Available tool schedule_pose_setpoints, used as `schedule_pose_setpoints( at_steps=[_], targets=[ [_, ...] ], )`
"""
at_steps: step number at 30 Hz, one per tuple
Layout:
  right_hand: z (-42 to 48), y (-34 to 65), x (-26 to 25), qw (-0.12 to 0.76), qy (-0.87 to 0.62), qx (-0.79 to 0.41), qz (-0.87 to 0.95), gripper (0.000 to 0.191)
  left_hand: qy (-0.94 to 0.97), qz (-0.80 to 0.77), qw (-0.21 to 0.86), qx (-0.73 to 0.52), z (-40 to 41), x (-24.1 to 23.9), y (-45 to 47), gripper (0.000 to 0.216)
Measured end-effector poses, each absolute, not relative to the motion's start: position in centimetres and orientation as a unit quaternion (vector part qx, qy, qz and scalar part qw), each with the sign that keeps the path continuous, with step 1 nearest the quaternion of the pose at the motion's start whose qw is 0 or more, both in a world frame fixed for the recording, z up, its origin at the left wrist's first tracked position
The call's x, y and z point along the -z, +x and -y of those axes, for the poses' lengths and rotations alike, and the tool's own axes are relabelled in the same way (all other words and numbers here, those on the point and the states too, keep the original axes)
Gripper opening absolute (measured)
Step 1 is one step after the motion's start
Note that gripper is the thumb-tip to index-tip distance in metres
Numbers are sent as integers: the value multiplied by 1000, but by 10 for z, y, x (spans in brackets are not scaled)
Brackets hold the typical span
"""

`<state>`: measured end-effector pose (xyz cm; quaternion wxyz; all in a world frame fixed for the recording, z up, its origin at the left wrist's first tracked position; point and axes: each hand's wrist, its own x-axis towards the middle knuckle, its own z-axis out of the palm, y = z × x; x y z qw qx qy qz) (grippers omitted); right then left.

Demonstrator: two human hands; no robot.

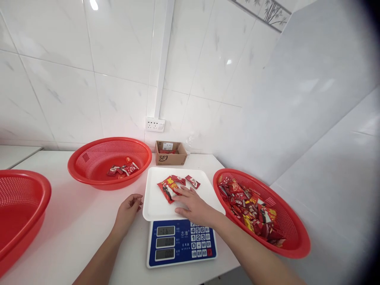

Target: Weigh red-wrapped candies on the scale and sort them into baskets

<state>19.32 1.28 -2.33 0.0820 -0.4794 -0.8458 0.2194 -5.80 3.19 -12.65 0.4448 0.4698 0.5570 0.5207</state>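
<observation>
A white tray (154, 206) sits on a blue-faced digital scale (181, 242). Three red snack packets (170, 187) lie on the tray's far half. My right hand (192, 205) rests flat on the tray with its fingers stretched out, the fingertips touching the nearest packet. My left hand (128, 209) lies on the white table (80, 221) just left of the tray, fingers loosely curled, holding nothing that I can see.
A red basket (297, 233) at the right holds several red packets. A second red basket (89, 158) behind the left hand holds a few packets. A third red basket (20, 198) is at the far left. A small cardboard box (170, 158) stands by the tiled wall.
</observation>
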Motion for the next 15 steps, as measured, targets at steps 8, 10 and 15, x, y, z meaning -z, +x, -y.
schedule_pose_setpoints(
  at_steps=[8, 10, 15],
  targets=[
    [-13, 198, 18, 149, -459, -185, 856, 11, 471, -559, 441, -521, -32, 125, -57, 34],
    [-11, 194, 19, 151, -458, -180, 857, 16, 472, -559, 441, -520, -31, 124, -57, 35],
    [-4, 185, 18, 127, -451, -185, 864, 26, 472, -558, 443, -519, -31, 123, -57, 36]
  ],
)
